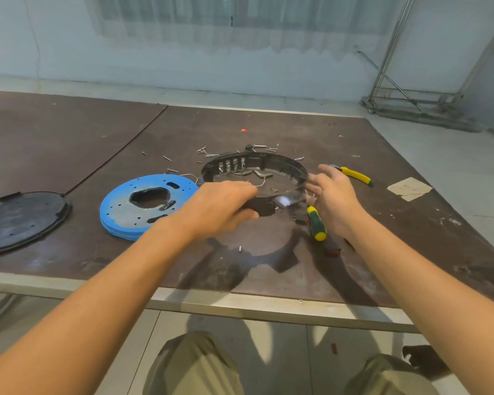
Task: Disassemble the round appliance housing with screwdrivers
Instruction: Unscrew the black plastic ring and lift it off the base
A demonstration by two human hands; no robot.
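Observation:
The black round housing ring [280,163] is lifted and tilted above the brown table [268,124], its shadow on the table below. My left hand [226,203] grips its near rim, fingers curled over the edge. My right hand [331,195] is at the ring's right side with fingers spread, touching or nearly touching the rim. A green-and-yellow screwdriver [315,223] lies on the table just under my right hand. A second yellow-handled tool [355,175] lies beyond my right hand.
A blue round plate [120,212] with holes lies left of the housing. A black round cover [20,220] sits at the far left. Several loose screws [206,151] are scattered behind the ring. A paper scrap [409,189] lies at the right.

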